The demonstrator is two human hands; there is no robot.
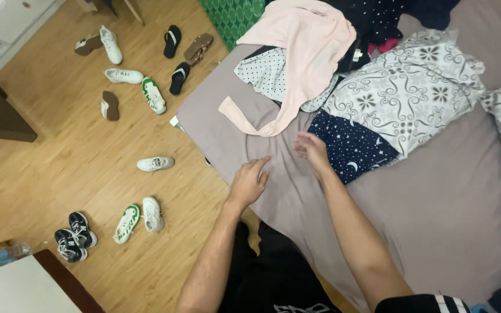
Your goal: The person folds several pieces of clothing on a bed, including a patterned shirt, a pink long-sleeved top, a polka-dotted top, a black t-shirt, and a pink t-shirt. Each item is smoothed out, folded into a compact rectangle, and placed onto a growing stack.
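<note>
Left hand (249, 181): released, flat on bed sheet (436, 214) | Right hand (311, 149): released, beside starry navy cloth (352, 148) | Pink garment (311, 43): far, atop pile | Risk: careless tug likely topples pile onto floor.

No packages, signs or screens in view. Closest thing to packaging: a clear plastic bottle (2, 255) lying on its side at the lower left, on the wood floor just beside the corner of the white-topped table (13, 287); pale band around its middle that may be a label, too small and blurred to confirm. One small white tag-like scrap (356, 54) sits on the dark clothes at the top of the bed, next to the pink garment; can't tell if it is a clothing label. Nothing else qualifies.
</note>
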